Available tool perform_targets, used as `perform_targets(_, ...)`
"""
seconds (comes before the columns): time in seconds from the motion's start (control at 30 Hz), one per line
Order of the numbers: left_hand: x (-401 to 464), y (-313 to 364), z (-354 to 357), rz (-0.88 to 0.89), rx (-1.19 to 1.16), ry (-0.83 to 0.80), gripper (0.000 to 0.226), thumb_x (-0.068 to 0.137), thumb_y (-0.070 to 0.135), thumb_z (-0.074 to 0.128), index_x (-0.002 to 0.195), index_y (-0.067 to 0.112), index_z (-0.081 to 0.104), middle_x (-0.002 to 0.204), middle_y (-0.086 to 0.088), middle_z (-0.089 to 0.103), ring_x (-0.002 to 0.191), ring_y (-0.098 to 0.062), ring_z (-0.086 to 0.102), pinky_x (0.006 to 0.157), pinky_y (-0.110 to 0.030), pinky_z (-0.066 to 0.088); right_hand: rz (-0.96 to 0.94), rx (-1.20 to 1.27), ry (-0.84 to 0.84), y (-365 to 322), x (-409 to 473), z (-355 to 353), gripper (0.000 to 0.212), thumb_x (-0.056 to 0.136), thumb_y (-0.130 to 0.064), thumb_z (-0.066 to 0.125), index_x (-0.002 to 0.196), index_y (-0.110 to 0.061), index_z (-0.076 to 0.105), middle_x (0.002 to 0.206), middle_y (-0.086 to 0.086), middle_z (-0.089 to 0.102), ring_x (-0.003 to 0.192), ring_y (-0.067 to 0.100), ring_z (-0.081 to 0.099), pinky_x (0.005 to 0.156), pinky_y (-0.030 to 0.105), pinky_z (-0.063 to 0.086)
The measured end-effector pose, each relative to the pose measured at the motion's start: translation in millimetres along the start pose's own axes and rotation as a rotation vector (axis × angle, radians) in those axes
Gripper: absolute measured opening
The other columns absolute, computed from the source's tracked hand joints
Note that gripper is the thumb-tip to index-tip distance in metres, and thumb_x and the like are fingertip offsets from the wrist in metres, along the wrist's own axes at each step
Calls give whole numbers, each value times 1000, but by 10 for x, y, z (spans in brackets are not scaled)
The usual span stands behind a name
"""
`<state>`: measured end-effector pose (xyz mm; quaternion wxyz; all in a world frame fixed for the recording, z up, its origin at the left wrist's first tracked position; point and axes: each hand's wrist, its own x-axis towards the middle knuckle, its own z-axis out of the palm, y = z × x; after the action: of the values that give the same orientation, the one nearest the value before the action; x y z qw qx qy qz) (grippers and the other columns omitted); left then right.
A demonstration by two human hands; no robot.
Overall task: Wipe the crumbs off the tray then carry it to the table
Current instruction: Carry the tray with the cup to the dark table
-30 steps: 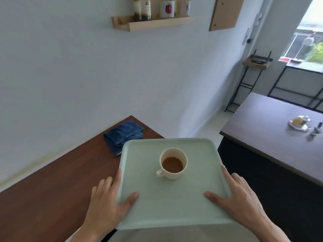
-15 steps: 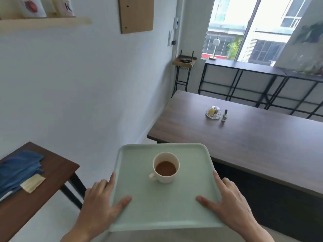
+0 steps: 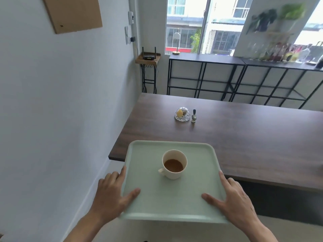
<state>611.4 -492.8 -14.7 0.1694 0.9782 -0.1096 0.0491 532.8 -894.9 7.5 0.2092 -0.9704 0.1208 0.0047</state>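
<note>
I hold a pale green tray (image 3: 174,199) level in the air, its far edge over the near left corner of the dark wooden table (image 3: 244,140). A white cup (image 3: 173,165) of brown drink stands upright near the tray's middle. My left hand (image 3: 111,194) grips the tray's left edge, thumb on top. On the right edge my right hand (image 3: 236,199) grips the same way. The tray's surface looks clean.
A small glass dish (image 3: 182,114) with a dome and a little figurine (image 3: 193,116) stand on the table's far left part. The white wall (image 3: 61,119) runs along the left. A black metal shelf unit (image 3: 244,81) stands behind the table under the window.
The view has swung right, away from the reddish side table with the blue cloth. The tray has travelled with both hands to the dark table's near corner.
</note>
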Motion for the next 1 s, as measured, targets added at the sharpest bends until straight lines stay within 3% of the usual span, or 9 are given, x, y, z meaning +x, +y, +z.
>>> perform_targets(0.17,820,15,401,50,-11,-27,103,85,87,43,154,10,46,90,8,45,87,-20,48,78,-41,45,75,12,7,186,604,132,128,70,-103,45,168,-26,18,105,-14,47,107,13,45,81,33,42)
perform_targets(0.5,2165,-50,895,137,6,-152,104,85,87,41,155,10,44,90,7,48,85,-20,48,73,-39,43,163,-28,16,406,1694,366,131,68,-106,39,167,-22,24,99,-10,46,103,15,47,80,38,49)
perform_targets(0.73,2742,-118,1074,169,30,-208,108,84,90,33,157,11,40,93,8,49,88,-19,48,76,-39,43,158,-63,15,494,2234,466,129,71,-103,41,167,-19,26,98,-7,47,100,17,47,80,38,50)
perform_targets(1.0,3113,-44,1194,185,37,-255,104,85,83,42,158,8,37,95,2,54,89,-23,51,78,-45,47,125,-103,45,626,2631,503,121,78,-97,43,162,-10,36,92,-2,46,90,22,47,77,41,50)
